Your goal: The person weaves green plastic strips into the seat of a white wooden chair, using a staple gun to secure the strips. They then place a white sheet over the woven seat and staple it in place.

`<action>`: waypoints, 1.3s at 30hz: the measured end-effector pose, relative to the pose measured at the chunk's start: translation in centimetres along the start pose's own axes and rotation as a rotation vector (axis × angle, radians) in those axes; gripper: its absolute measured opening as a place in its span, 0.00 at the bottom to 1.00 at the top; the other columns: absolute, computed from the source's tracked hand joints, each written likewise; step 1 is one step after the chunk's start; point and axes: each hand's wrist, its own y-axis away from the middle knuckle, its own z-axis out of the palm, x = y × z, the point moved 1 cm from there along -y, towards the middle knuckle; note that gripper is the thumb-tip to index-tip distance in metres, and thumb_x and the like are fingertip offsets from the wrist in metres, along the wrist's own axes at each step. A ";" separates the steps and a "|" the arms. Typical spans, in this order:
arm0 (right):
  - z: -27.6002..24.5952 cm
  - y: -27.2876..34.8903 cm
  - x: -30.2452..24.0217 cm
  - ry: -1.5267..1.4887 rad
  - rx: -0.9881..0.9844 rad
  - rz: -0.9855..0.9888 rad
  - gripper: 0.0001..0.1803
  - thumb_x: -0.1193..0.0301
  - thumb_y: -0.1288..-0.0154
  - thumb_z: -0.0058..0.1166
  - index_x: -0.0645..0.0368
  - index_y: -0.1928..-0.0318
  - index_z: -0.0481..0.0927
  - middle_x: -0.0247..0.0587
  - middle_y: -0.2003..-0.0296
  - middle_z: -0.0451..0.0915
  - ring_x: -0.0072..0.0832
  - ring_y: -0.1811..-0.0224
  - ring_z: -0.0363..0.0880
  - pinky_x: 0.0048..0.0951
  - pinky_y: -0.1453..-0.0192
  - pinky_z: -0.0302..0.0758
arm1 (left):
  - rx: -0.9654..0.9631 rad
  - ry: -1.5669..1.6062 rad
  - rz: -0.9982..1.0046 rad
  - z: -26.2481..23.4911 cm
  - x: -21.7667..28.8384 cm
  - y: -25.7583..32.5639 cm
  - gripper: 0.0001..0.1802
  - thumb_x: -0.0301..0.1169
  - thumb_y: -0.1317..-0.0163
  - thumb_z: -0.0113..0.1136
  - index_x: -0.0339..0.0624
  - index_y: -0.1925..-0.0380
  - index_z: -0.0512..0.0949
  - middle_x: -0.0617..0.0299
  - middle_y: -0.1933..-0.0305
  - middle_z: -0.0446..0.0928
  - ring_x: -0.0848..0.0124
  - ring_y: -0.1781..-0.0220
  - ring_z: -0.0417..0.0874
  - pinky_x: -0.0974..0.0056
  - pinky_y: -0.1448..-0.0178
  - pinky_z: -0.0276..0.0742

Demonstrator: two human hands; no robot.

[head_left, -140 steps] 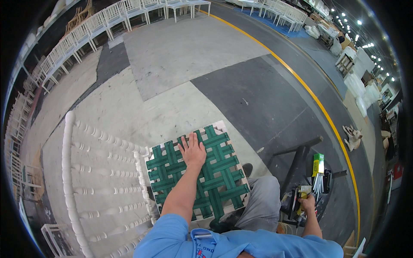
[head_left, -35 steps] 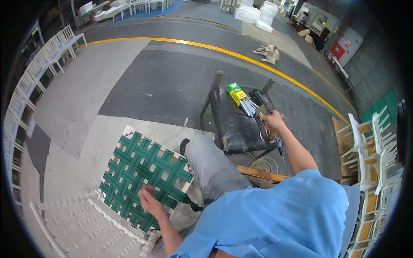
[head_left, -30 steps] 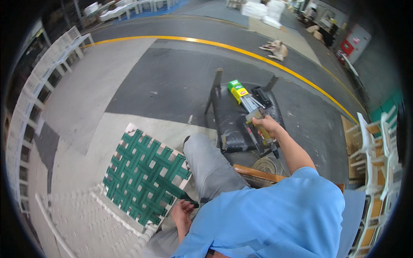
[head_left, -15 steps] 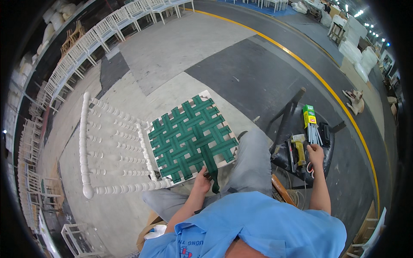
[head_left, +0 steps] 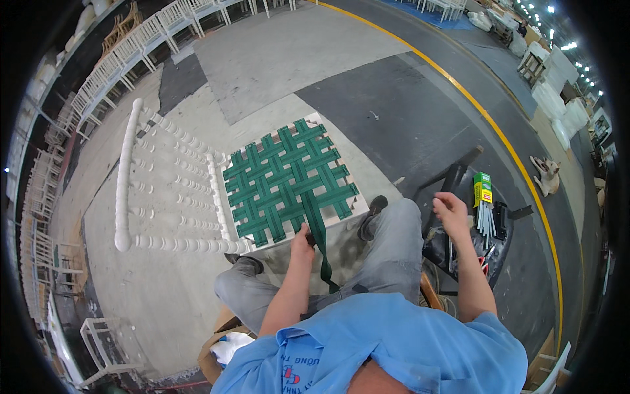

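Observation:
A white turned-spindle chair (head_left: 172,242) lies in front of me, its seat crossed by woven green webbing (head_left: 275,176). One loose strap (head_left: 319,246) of the webbing hangs over the seat's near edge toward my lap. My left hand (head_left: 302,248) is closed on that near edge, thumb uppermost, right beside the strap; its other fingers are mostly hidden. My right hand (head_left: 453,213) is raised near the black stool (head_left: 502,253), fingers curled together. Whatever is in them is too small or hidden to make out. On the stool are a green-and-yellow box (head_left: 482,188) and grey strips (head_left: 485,219).
Red-handled scissors (head_left: 484,265) lie on the stool beside my right forearm. An open cardboard box (head_left: 211,351) stands by my left hip. Rows of white chairs (head_left: 138,49) line the left and back. A dog (head_left: 546,176) lies beyond the yellow floor line (head_left: 485,118).
My right hand has lifted from beside the grey strips and moved left and up. The left hand stays at the seat edge. The whole view has shifted slightly.

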 end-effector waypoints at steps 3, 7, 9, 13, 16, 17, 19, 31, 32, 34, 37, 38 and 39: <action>4.7 0.4 -1.5 -0.056 -0.170 -0.054 0.13 0.71 0.28 0.62 0.64 0.48 0.85 0.33 0.66 0.84 0.19 0.65 0.82 0.25 0.59 0.78 | 0.064 -0.048 -0.027 -0.8 -1.2 0.2 0.19 0.43 0.29 0.68 0.42 0.47 0.81 0.61 0.52 0.85 0.65 0.55 0.85 0.55 0.48 0.80; 13.5 1.0 -2.6 -0.242 -0.417 0.100 0.13 0.69 0.25 0.59 0.65 0.49 0.85 0.33 0.66 0.84 0.20 0.66 0.81 0.25 0.60 0.78 | -0.072 -0.295 0.038 -0.6 -2.7 1.1 0.17 0.42 0.29 0.68 0.40 0.51 0.84 0.61 0.55 0.86 0.69 0.57 0.85 0.60 0.48 0.78; 17.1 0.8 -1.7 -0.213 -0.608 0.141 0.14 0.65 0.23 0.57 0.63 0.48 0.84 0.33 0.64 0.84 0.20 0.67 0.81 0.23 0.61 0.78 | -0.113 -0.498 0.062 -0.1 -2.9 1.6 0.16 0.40 0.29 0.67 0.39 0.52 0.84 0.62 0.56 0.86 0.70 0.57 0.84 0.63 0.48 0.76; 22.1 0.6 2.0 0.075 -0.841 0.379 0.19 0.57 0.23 0.56 0.62 0.53 0.85 0.36 0.65 0.83 0.24 0.69 0.79 0.28 0.64 0.76 | -0.242 -0.738 0.109 2.1 -4.1 3.3 0.14 0.40 0.26 0.63 0.40 0.53 0.85 0.67 0.61 0.85 0.73 0.59 0.81 0.63 0.50 0.74; 24.4 1.7 4.0 0.054 -0.959 0.558 0.22 0.53 0.22 0.55 0.63 0.54 0.84 0.39 0.66 0.82 0.29 0.67 0.79 0.34 0.65 0.74 | -0.294 -1.044 -0.063 0.2 -6.9 6.1 0.17 0.40 0.28 0.65 0.39 0.50 0.86 0.65 0.58 0.85 0.74 0.58 0.79 0.64 0.51 0.74; 25.5 2.3 4.0 0.054 -1.014 0.587 0.22 0.54 0.21 0.54 0.63 0.54 0.84 0.39 0.67 0.82 0.29 0.67 0.79 0.35 0.65 0.74 | -0.266 -1.057 -0.124 -1.7 -7.8 7.0 0.17 0.40 0.28 0.66 0.38 0.49 0.86 0.63 0.57 0.85 0.73 0.58 0.80 0.64 0.51 0.74; 26.6 1.8 4.6 0.024 -1.072 0.669 0.23 0.54 0.20 0.53 0.64 0.50 0.82 0.43 0.62 0.84 0.35 0.61 0.83 0.43 0.57 0.78 | -0.268 -1.095 -0.238 -3.2 -9.1 8.2 0.19 0.40 0.30 0.67 0.38 0.47 0.86 0.60 0.56 0.86 0.70 0.58 0.81 0.63 0.50 0.75; 32.1 4.9 8.8 -0.160 -0.964 0.690 0.19 0.58 0.17 0.46 0.62 0.50 0.79 0.42 0.69 0.84 0.38 0.65 0.83 0.42 0.61 0.80 | -0.211 -1.320 -0.324 -6.1 -9.2 4.7 0.17 0.37 0.35 0.70 0.33 0.54 0.87 0.58 0.61 0.87 0.70 0.61 0.84 0.62 0.56 0.79; 32.3 5.0 9.2 -0.071 -0.954 0.655 0.19 0.57 0.17 0.45 0.62 0.51 0.80 0.43 0.69 0.84 0.39 0.65 0.83 0.43 0.60 0.79 | -0.213 -1.290 -0.316 -6.2 -9.0 4.2 0.15 0.35 0.34 0.69 0.32 0.56 0.87 0.59 0.62 0.88 0.71 0.60 0.85 0.63 0.56 0.79; 32.1 4.8 9.7 0.167 -0.939 0.434 0.21 0.56 0.19 0.46 0.62 0.50 0.80 0.49 0.65 0.85 0.45 0.62 0.84 0.46 0.55 0.79 | -0.161 -1.273 -0.051 -6.8 -8.9 3.6 0.14 0.34 0.33 0.67 0.31 0.57 0.87 0.56 0.60 0.88 0.70 0.62 0.85 0.63 0.57 0.77; 31.6 4.3 11.7 0.450 -0.840 0.283 0.22 0.53 0.20 0.48 0.61 0.50 0.82 0.57 0.60 0.86 0.53 0.55 0.84 0.49 0.48 0.79 | -0.073 -0.933 -0.008 -5.1 -7.4 3.1 0.16 0.38 0.27 0.60 0.34 0.54 0.84 0.54 0.62 0.87 0.67 0.65 0.85 0.62 0.58 0.80; 31.8 4.5 12.2 0.524 -0.812 0.255 0.23 0.53 0.21 0.48 0.61 0.50 0.82 0.59 0.59 0.86 0.56 0.52 0.84 0.50 0.46 0.78 | -0.048 -0.653 -0.174 -4.0 -6.1 3.0 0.16 0.39 0.26 0.58 0.36 0.53 0.83 0.55 0.63 0.87 0.67 0.65 0.85 0.61 0.58 0.81; 32.2 4.7 12.3 0.527 -0.831 0.254 0.22 0.54 0.21 0.47 0.61 0.51 0.82 0.59 0.57 0.86 0.56 0.51 0.83 0.51 0.45 0.78 | -0.007 -0.362 -0.327 -3.7 -5.2 2.9 0.17 0.41 0.24 0.56 0.37 0.52 0.83 0.56 0.63 0.87 0.66 0.66 0.85 0.60 0.57 0.82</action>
